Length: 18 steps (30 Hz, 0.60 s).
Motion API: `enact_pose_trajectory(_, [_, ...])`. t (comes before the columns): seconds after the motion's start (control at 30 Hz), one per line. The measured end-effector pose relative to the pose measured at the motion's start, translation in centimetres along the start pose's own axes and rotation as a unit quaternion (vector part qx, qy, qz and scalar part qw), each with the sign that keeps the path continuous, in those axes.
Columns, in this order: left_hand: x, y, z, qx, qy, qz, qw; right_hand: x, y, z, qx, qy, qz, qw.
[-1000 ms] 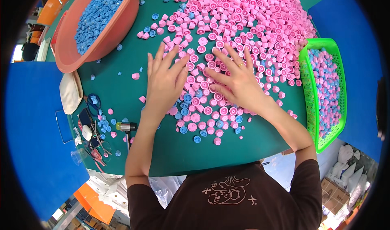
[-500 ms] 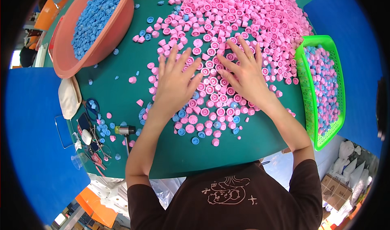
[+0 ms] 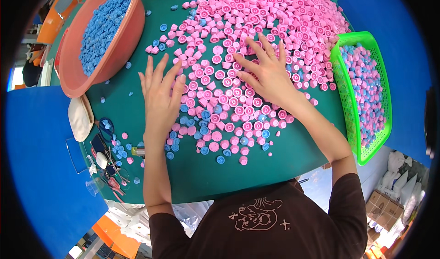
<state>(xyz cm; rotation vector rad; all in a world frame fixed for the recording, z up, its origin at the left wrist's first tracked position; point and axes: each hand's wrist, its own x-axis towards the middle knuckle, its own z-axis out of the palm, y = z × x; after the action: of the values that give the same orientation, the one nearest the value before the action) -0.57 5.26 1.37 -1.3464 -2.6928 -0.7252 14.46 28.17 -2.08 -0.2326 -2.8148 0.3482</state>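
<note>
A big heap of small pink cup-shaped plastic pieces (image 3: 293, 11) covers the far right of the green table (image 3: 220, 185), thinning out toward me. My left hand (image 3: 161, 98) lies at the left edge of the spread pieces, fingers stretched and apart, holding nothing. Over the middle of the pink pieces is my right hand (image 3: 268, 73), palm down with its fingers spread and a ring on one of them. Several pink pieces, many with the hollow side up, lie between the hands. Blue round pieces (image 3: 204, 130) mix with pink ones near my left wrist.
An orange-pink basin (image 3: 133, 34) of blue pieces stands far left. At the right is a green basket (image 3: 352, 121) of mixed pink and blue pieces. A hammer (image 3: 137, 151), partly behind my left forearm, a phone (image 3: 97, 143), pliers (image 3: 113, 183) and a cloth pouch (image 3: 81, 119) lie left.
My left hand has moved left, away from the right hand, to the edge of the pieces. My right hand has shifted slightly left and away from me. More pink pieces show between them.
</note>
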Motion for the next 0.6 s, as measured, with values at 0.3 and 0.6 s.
enact_pose_trajectory(0.3, [1.0, -0.5, 1.8, 0.009, -0.017, 0.008, 1.0, 0.0, 0.2, 0.7, -0.05, 0.014, 0.03, 0.998])
enact_pose_trajectory(0.6, [1.6, 0.9, 3.9, 0.036, -0.051, 0.053, 0.997, -1.2, 1.5, -0.4, -0.08, -0.005, 0.068, 0.994])
